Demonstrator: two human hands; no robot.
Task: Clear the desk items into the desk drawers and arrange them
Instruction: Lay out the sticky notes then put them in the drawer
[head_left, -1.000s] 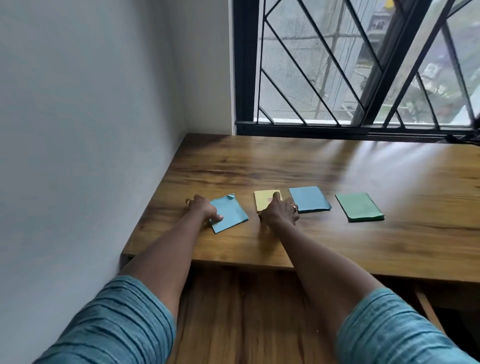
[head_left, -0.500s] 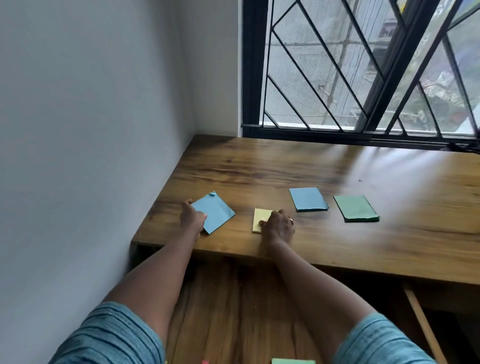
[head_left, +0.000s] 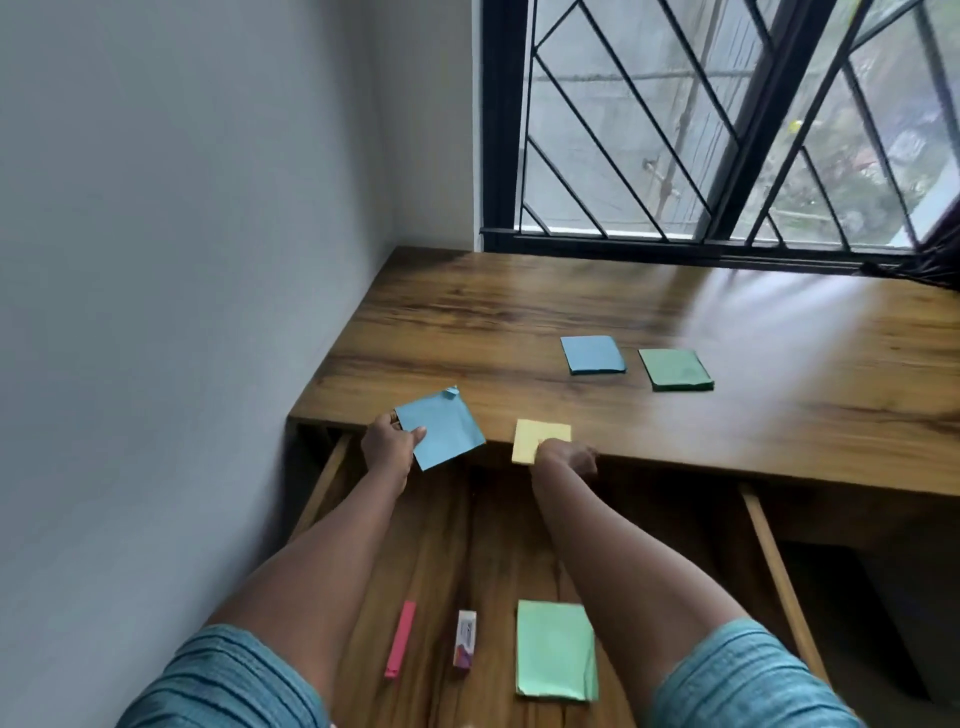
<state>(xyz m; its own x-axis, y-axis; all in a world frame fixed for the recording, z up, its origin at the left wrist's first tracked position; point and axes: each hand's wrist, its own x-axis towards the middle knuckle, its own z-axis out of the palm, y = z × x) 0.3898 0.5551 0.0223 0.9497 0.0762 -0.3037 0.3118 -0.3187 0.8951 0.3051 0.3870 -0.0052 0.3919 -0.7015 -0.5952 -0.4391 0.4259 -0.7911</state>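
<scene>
Over the last second both hands had drawn back from the middle of the desk (head_left: 623, 312) to its front edge, each bringing a pad of notes with it. The left hand (head_left: 388, 446) was pinched on the blue pad (head_left: 439, 427), thumb on top and fingers underneath, and the pad, which had lain flat on the wood a second earlier, now hung partly past the edge, its far corner curled up. The right hand (head_left: 566, 460) was closed on the near corner of the yellow pad (head_left: 537, 439), which had slid from beside the second blue pad (head_left: 592, 354) to overhang the edge as well. That second blue pad and the dark green pad (head_left: 675, 369) had not moved and lay side by side farther back. Below, the open drawer (head_left: 452, 545) had come into view, already holding a pink strip (head_left: 400, 639), a small eraser (head_left: 464, 639) and a light green pad (head_left: 556, 649) in a rough row. In my judgement two items were about to go into the drawer, leaving two more on the desk to fetch.
</scene>
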